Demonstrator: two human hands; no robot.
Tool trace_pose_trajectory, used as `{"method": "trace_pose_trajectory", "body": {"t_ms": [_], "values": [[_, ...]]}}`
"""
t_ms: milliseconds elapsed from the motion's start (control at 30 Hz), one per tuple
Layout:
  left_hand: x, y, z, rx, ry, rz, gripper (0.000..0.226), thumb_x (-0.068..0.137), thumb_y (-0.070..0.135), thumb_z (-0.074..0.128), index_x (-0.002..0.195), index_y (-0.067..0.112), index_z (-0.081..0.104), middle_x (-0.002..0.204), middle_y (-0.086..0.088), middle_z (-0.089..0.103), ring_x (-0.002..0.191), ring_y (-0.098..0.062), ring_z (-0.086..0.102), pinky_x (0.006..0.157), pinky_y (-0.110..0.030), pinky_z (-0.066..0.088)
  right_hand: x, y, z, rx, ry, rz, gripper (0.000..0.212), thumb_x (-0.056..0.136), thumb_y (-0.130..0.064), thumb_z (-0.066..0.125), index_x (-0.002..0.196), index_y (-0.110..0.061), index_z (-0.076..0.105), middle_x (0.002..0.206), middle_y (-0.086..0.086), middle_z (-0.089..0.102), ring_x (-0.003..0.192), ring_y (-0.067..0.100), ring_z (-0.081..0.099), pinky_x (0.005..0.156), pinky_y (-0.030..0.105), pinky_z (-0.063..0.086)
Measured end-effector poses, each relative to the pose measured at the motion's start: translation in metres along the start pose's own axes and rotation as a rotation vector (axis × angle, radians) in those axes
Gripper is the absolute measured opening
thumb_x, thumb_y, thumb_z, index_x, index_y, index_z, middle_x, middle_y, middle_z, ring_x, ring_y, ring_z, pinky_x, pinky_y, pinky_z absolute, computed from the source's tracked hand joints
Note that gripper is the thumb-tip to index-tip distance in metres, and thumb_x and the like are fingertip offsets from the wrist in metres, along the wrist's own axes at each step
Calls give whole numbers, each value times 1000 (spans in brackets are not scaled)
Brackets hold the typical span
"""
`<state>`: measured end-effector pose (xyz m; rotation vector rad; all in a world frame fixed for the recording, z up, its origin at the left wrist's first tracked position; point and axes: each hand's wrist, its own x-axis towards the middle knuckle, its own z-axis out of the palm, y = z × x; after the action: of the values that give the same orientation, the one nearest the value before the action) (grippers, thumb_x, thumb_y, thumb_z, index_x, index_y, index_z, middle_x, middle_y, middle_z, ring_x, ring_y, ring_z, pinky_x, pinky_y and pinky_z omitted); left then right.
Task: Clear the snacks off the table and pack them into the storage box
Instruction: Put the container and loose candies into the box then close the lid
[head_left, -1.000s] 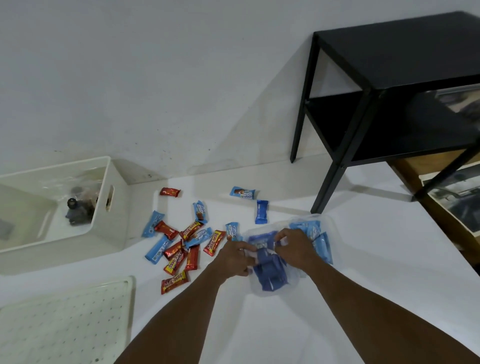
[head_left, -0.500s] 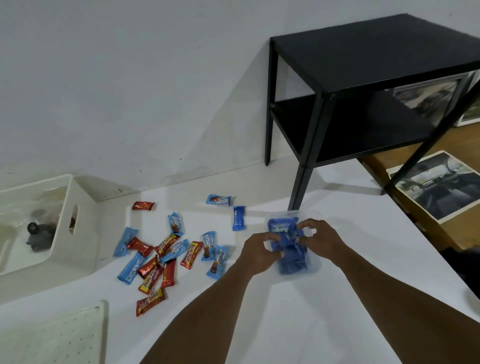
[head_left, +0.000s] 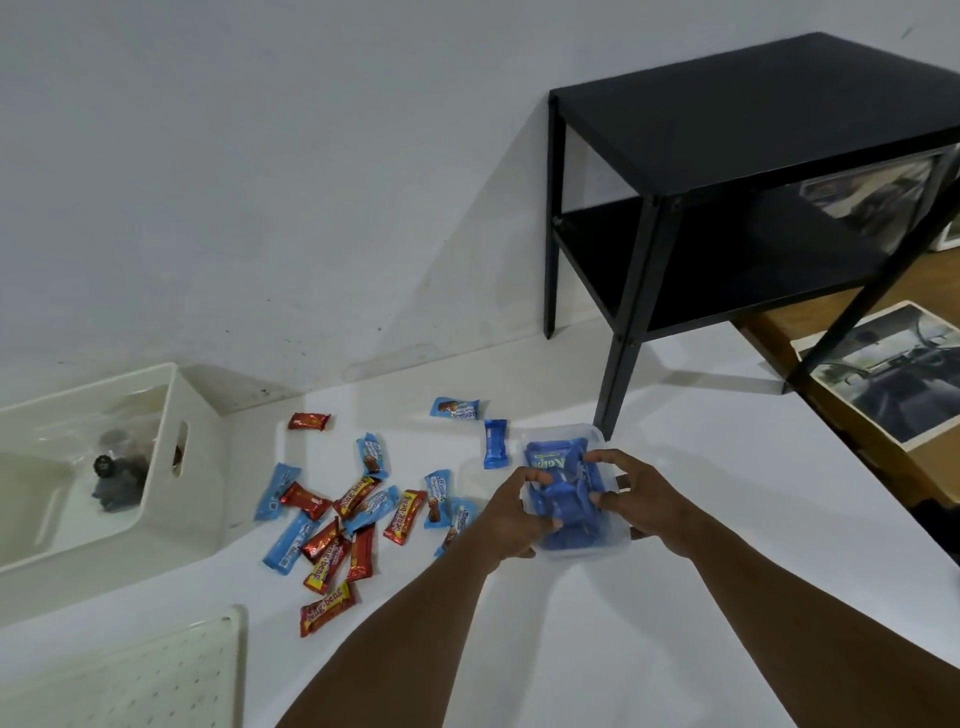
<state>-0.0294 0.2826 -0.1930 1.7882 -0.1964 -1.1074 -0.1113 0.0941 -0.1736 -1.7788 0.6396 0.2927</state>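
A second ago my hands were close together on top of the packs (head_left: 558, 467), in the middle of the box (head_left: 563, 431). Now they have come apart. My left hand (head_left: 511, 512) holds the left side of the box and my right hand (head_left: 647, 493) holds the right side, with its fingers lying on the packs. Light blue packs showed at the right of the box before. Now I see only dark blue ones. My head has turned too, so more of the shelf (head_left: 753, 130) shows and less of the bin (head_left: 197, 415).

Bin (head_left: 197, 441) cut off at left, wrapper (head_left: 461, 519) half behind left hand (head_left: 511, 514)
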Motion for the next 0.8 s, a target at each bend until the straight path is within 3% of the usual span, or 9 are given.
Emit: {"method": "trace_pose_trajectory", "body": {"t_ms": [67, 167, 300, 367, 467, 600, 733, 800], "values": [[-10, 3, -25, 8, 39, 34, 41, 85, 22, 74, 116, 38, 53, 123, -11, 58, 101, -23, 58, 72, -35, 58, 3, -23, 13, -20, -23, -42, 38, 93, -13, 65, 122, -36, 58, 108, 5, 66, 92, 24, 66, 73, 47, 59], [-32, 17, -69, 9, 125, 140, 42, 83, 18, 75, 115, 37, 54, 93, -13, 60, 76, -21, 55, 59, -32, 52, 11, -71, 34, -62, -52, -116, 38, 92, -15, 65, 118, -41, 58, 104, 13, 63, 84, 23, 61, 64, 40, 54], [-77, 41, -148, 31, 258, 268, 54, 82, 6, 75, 127, 24, 52, 81, -6, 60, 56, -7, 57, 49, -22, 48, 20, -155, 78, -106, -77, -238, 37, 91, -16, 67, 114, -44, 61, 94, 15, 64, 77, 23, 58, 60, 35, 50], [-105, 50, -193, 23, 321, 293, 52, 81, 14, 77, 123, 35, 53, 77, -4, 59, 58, -15, 53, 51, -27, 47, 24, -199, 110, -127, -108, -319, 38, 91, -14, 67, 116, -43, 61, 91, 21, 65, 73, 28, 57, 58, 37, 51], [-152, 50, -266, 22, 409, 311, 54, 84, 18, 77, 128, 36, 52, 73, 2, 58, 61, -13, 51, 53, -27, 45, 23, -263, 169, -174, -161, -423, 36, 95, -15, 61, 122, -39, 57, 85, 13, 62, 69, 25, 57, 51, 31, 51], [-225, 33, -364, 2, 505, 345, 57, 82, 19, 80, 129, 37, 53, 84, 0, 66, 72, -12, 59, 60, -30, 49, 14, -335, 270, -173, -226, -509, 34, 97, -20, 59, 121, -43, 57, 98, 14, 66, 79, 24, 64, 61, 35, 56], [-285, -6, -467, -29, 529, 329, 63, 81, 8, 79, 133, 33, 55, 87, -1, 69, 77, -17, 66, 67, -32, 56, 11, -378, 388, -158, -226, -551, 36, 95, -19, 60, 123, -41, 56, 99, 21, 67, 82, 31, 66, 67, 47, 60], [-306, -35, -516, -18, 537, 266, 60, 81, 11, 80, 129, 39, 57, 89, -2, 67, 80, -18, 63, 70, -35, 55, 13, -388, 447, -180, -243, -564, 37, 93, -21, 62, 124, -41, 55, 96, 22, 66, 82, 32, 65, 72, 49, 60]]}}
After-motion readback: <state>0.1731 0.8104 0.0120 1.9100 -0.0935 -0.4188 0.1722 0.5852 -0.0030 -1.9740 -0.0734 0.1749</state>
